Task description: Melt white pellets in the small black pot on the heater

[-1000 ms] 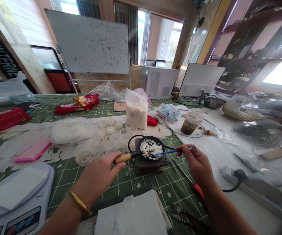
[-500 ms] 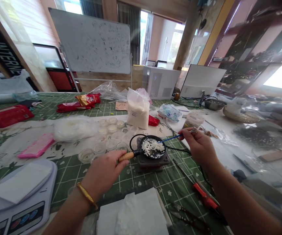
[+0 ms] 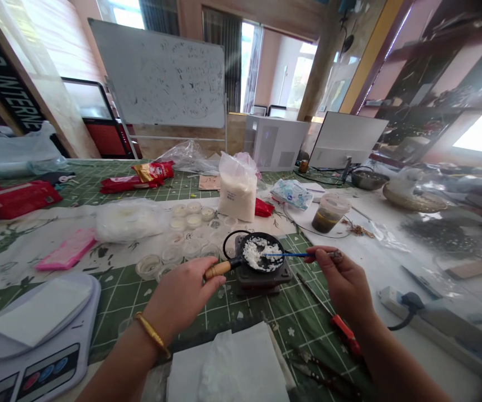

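Now the blue stick (image 3: 294,255), pinched by the right hand (image 3: 344,282), has moved deeper into the pan (image 3: 275,262), apparently stirring white bits (image 3: 251,253); the left hand (image 3: 182,293) clasps the wooden handle (image 3: 218,269).

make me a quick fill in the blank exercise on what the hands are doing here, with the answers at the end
1. The left hand holds the small round black pan by a handle whose grip is made of ____.
2. The right hand holds a thin straight rod coloured ____.
3. The small crumbly pieces inside the pan are coloured ____.
4. A shiny gold-coloured bangle circles the person's ____ wrist.

Missing words: wood; blue; white; left.
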Tool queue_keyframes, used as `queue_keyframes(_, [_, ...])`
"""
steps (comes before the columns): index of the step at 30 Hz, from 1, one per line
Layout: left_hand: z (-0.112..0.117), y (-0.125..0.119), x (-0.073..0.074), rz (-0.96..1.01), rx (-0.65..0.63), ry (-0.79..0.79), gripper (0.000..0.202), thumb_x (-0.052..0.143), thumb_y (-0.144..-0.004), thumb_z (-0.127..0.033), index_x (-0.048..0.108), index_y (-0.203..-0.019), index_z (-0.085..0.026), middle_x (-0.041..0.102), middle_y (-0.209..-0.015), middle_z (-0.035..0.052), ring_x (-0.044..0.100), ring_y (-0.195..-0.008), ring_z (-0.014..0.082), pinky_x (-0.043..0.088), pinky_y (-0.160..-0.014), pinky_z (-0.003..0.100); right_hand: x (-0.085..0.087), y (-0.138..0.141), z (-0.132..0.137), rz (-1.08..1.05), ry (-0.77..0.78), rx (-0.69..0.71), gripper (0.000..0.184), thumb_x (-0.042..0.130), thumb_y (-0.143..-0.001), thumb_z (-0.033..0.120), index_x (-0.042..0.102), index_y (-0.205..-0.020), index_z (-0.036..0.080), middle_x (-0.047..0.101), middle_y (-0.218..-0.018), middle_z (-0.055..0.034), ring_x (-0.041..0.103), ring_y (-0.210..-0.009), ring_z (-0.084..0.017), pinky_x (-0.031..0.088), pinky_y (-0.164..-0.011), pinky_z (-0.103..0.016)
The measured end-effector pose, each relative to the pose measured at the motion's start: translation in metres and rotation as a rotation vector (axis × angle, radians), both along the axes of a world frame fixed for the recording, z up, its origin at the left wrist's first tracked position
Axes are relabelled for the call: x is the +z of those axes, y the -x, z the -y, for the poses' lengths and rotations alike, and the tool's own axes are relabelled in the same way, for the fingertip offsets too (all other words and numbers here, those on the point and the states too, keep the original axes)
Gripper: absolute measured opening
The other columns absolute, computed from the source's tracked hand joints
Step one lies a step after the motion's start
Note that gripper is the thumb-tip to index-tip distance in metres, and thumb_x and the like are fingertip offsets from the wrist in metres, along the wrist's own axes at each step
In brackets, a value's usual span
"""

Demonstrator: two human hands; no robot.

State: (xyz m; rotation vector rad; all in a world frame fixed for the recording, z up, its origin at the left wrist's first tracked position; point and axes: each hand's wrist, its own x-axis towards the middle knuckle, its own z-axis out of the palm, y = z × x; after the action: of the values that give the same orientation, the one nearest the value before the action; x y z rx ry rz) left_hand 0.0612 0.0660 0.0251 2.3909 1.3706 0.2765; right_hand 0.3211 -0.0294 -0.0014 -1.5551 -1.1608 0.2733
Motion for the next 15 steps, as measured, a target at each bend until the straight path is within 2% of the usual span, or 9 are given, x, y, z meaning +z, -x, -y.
queue_keyframes(3, [-0.001, 0.0, 0.001, 0.013, 0.033, 0.013, 0.043, 0.048, -0.086, -0.042, 0.06, -0.12, -0.019, 0.067, -0.115, 0.0081, 0.064, -0.099, 0.0266, 0.046, -0.078, 0.033, -0.004, 0.003, -0.008, -0.106, -0.023, 0.041, 0.028, 0.057, -0.085, 0.044, 0.068, -0.094, 0.019, 0.072, -0.078, -0.004, 0.066, -0.078, -0.019, 0.049, -0.075, -0.032])
queue_keyframes(6, [-0.003, 0.002, 0.002, 0.017, 0.041, 0.056, 0.045, 0.047, -0.085, -0.044, 0.06, -0.12, -0.019, 0.071, -0.102, 0.0077, 0.066, -0.09, 0.0251, 0.047, -0.073, 0.031, -0.014, 0.007, -0.013, -0.161, -0.003, 0.118, 0.03, 0.056, -0.084, 0.045, 0.069, -0.092, 0.019, 0.073, -0.077, -0.0047, 0.067, -0.077, -0.02, 0.05, -0.075, -0.033])
queue_keyframes(10, [-0.006, 0.003, 0.001, 0.048, 0.031, 0.116, 0.046, 0.045, -0.085, -0.047, 0.06, -0.12, -0.021, 0.073, -0.085, 0.0045, 0.067, -0.077, 0.0222, 0.047, -0.065, 0.029, -0.024, 0.006, -0.007, -0.15, -0.016, 0.012, 0.029, 0.057, -0.084, 0.045, 0.069, -0.092, 0.019, 0.072, -0.077, -0.005, 0.066, -0.073, -0.02, 0.05, -0.067, -0.031])
queue_keyframes(12, [-0.007, 0.003, 0.0, 0.065, 0.034, 0.121, 0.046, 0.046, -0.084, -0.047, 0.06, -0.12, -0.021, 0.073, -0.09, 0.0049, 0.067, -0.079, 0.0222, 0.047, -0.066, 0.029, -0.023, 0.004, -0.002, -0.152, -0.033, 0.009, 0.028, 0.056, -0.084, 0.044, 0.069, -0.093, 0.02, 0.072, -0.078, -0.0046, 0.065, -0.073, -0.02, 0.05, -0.065, -0.03])
queue_keyframes(15, [-0.007, 0.002, -0.002, 0.083, 0.019, 0.117, 0.043, 0.048, -0.084, -0.047, 0.061, -0.117, -0.022, 0.071, -0.099, 0.0047, 0.066, -0.085, 0.0229, 0.047, -0.07, 0.029, -0.021, 0.004, 0.001, -0.159, -0.011, 0.085, 0.027, 0.057, -0.084, 0.043, 0.069, -0.092, 0.021, 0.072, -0.077, -0.0041, 0.066, -0.074, -0.02, 0.052, -0.07, -0.03])
